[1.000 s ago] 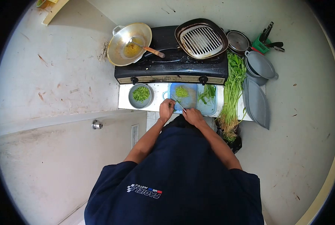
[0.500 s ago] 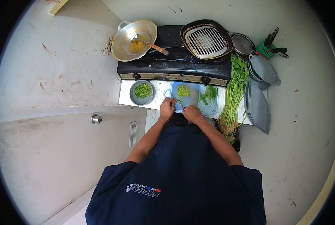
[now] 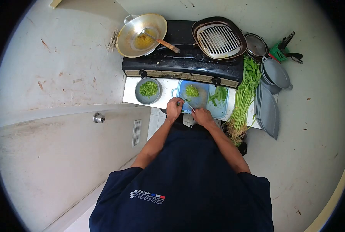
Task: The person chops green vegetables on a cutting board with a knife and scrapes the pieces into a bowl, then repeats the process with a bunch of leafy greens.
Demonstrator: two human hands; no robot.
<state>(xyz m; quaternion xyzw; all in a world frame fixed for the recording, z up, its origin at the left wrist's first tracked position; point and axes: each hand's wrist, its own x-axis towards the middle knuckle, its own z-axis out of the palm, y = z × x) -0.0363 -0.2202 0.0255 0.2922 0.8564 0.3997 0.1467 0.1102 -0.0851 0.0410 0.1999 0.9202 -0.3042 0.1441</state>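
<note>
On the flat blue board (image 3: 200, 101), right fingers (image 3: 198, 113) clasp a thin knife (image 3: 188, 104), left fingers (image 3: 176, 104) pinch stems (image 3: 180, 103).

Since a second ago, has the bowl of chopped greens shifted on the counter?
No. The bowl sits in the same spot just below the stove's left knob, as it did before. The whole view drifted with the camera, and bowl and knob drifted together.

Cutting board (image 3: 200, 103) between bowl (image 3: 137, 93), stove (image 3: 180, 73), greens (image 3: 244, 96)
</note>
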